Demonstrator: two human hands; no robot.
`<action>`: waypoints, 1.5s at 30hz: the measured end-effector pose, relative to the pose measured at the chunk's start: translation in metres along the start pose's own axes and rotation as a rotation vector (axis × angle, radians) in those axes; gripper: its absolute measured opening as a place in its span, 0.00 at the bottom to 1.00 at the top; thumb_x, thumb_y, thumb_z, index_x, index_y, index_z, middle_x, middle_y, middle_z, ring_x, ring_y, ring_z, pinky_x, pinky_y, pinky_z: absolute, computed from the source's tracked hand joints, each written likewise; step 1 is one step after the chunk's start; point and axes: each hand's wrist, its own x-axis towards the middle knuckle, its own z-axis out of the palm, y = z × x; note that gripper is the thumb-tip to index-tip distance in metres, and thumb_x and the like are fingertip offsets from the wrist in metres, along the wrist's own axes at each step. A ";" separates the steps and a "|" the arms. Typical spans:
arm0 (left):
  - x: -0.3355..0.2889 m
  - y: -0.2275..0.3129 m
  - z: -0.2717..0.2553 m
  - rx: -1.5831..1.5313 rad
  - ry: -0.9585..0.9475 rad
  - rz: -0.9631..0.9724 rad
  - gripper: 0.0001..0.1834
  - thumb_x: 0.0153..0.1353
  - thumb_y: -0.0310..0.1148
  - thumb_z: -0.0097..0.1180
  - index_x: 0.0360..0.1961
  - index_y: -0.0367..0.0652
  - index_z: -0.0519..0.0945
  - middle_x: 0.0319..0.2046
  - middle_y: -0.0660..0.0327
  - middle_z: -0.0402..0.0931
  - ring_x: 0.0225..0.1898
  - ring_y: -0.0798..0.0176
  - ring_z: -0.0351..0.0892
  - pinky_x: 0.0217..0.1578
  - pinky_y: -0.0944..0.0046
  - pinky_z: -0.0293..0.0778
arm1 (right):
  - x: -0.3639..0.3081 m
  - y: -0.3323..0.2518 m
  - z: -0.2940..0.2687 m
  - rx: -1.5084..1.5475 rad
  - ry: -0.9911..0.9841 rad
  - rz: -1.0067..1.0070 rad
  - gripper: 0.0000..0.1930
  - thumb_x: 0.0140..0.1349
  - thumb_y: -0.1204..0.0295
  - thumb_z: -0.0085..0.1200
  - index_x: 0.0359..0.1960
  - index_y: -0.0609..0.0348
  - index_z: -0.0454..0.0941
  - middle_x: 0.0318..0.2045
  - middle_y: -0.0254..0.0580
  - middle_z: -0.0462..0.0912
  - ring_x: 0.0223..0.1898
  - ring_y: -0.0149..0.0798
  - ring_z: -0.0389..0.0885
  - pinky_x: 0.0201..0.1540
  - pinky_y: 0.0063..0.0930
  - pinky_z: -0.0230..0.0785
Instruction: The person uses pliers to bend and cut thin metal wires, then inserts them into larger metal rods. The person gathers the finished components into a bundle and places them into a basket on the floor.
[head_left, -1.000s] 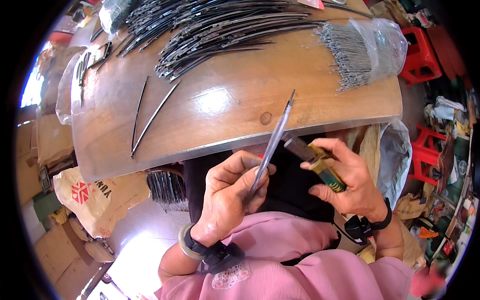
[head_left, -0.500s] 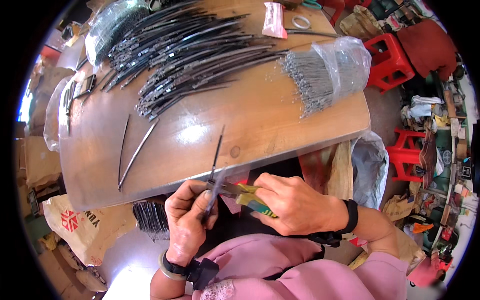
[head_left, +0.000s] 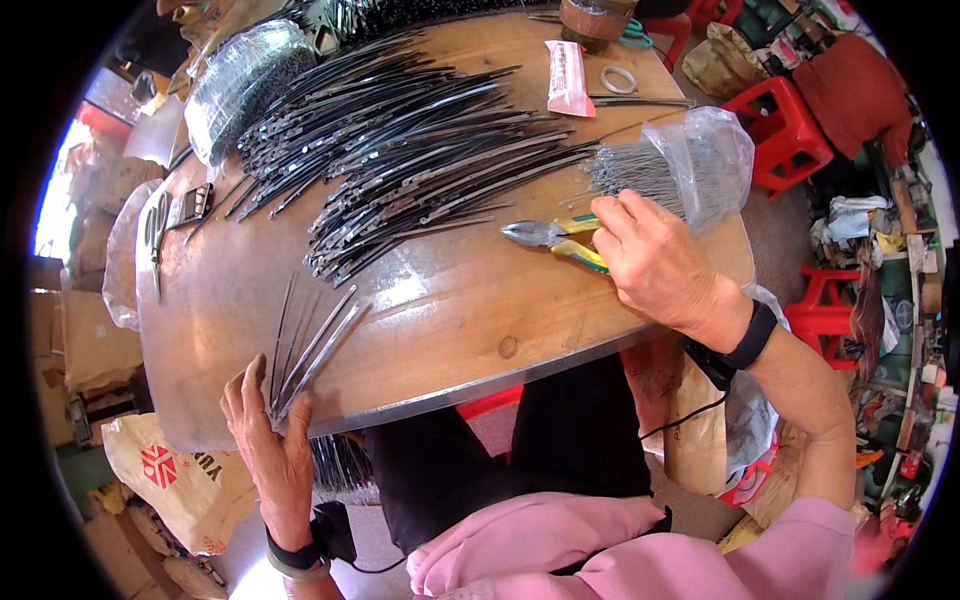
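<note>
At the table's front left edge, my left hand [head_left: 268,440] has its thumb and fingers around the near ends of several thin dark strips [head_left: 318,345]. The strips fan out on the tabletop, and some look smeared by motion. My right hand [head_left: 660,262] grips a pair of pliers [head_left: 550,236] with yellow-and-green handles, above the right part of the table. The metal jaws point left, with nothing visible between them. Beyond the pliers lies a large pile of black strips [head_left: 400,165] with shiny ends.
A clear bag of thin wire-like pieces [head_left: 690,160] lies at the right, another plastic-wrapped bundle [head_left: 245,85] at the far left. A pink packet [head_left: 568,80] and a tape ring [head_left: 618,79] are at the back. Scissors [head_left: 156,235] lie near the left edge. Red stools [head_left: 778,135] stand beyond the table.
My hands have parted from in front of the table. The left went left to the loose strips with the strip it held; the right carried the pliers up and right over the table.
</note>
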 end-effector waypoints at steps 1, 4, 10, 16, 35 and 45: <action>0.001 0.010 -0.003 -0.199 -0.028 -0.100 0.21 0.56 0.27 0.64 0.51 0.31 0.77 0.31 0.54 0.77 0.34 0.57 0.78 0.42 0.62 0.73 | 0.003 0.001 0.001 0.003 0.000 -0.015 0.07 0.43 0.76 0.56 0.26 0.63 0.76 0.36 0.47 0.73 0.38 0.44 0.73 0.42 0.32 0.73; 0.013 0.040 -0.025 -0.649 -0.299 -0.382 0.18 0.55 0.25 0.62 0.48 0.31 0.79 0.31 0.53 0.77 0.33 0.56 0.78 0.42 0.65 0.73 | 0.010 0.001 -0.004 0.004 0.056 0.014 0.09 0.41 0.76 0.59 0.26 0.64 0.76 0.38 0.48 0.75 0.40 0.45 0.74 0.43 0.33 0.73; 0.063 0.072 0.006 -0.676 -0.144 -0.171 0.08 0.57 0.21 0.59 0.38 0.31 0.80 0.26 0.54 0.76 0.27 0.64 0.75 0.31 0.65 0.72 | 0.035 -0.016 -0.046 0.259 0.537 0.277 0.13 0.41 0.83 0.63 0.31 0.66 0.77 0.45 0.52 0.78 0.39 0.46 0.79 0.41 0.32 0.75; 0.084 0.119 0.027 -0.852 -0.214 -0.097 0.06 0.60 0.21 0.58 0.39 0.32 0.82 0.28 0.62 0.79 0.27 0.72 0.76 0.31 0.71 0.71 | -0.004 -0.031 -0.036 1.111 1.097 0.582 0.10 0.52 0.86 0.59 0.37 0.66 0.79 0.45 0.47 0.78 0.39 0.30 0.77 0.41 0.25 0.71; 0.237 0.256 0.138 -0.351 -0.332 0.304 0.10 0.57 0.32 0.57 0.36 0.39 0.85 0.32 0.43 0.81 0.38 0.40 0.81 0.41 0.49 0.77 | -0.135 -0.051 -0.023 2.154 1.035 0.997 0.07 0.60 0.80 0.59 0.39 0.67 0.79 0.47 0.48 0.75 0.39 0.37 0.75 0.37 0.29 0.68; 0.210 0.197 0.088 -0.260 -0.241 0.339 0.11 0.58 0.32 0.59 0.34 0.34 0.82 0.30 0.47 0.78 0.33 0.44 0.80 0.36 0.51 0.73 | -0.154 -0.055 -0.014 2.319 1.060 1.049 0.09 0.59 0.78 0.60 0.41 0.61 0.81 0.49 0.47 0.76 0.40 0.38 0.75 0.37 0.31 0.69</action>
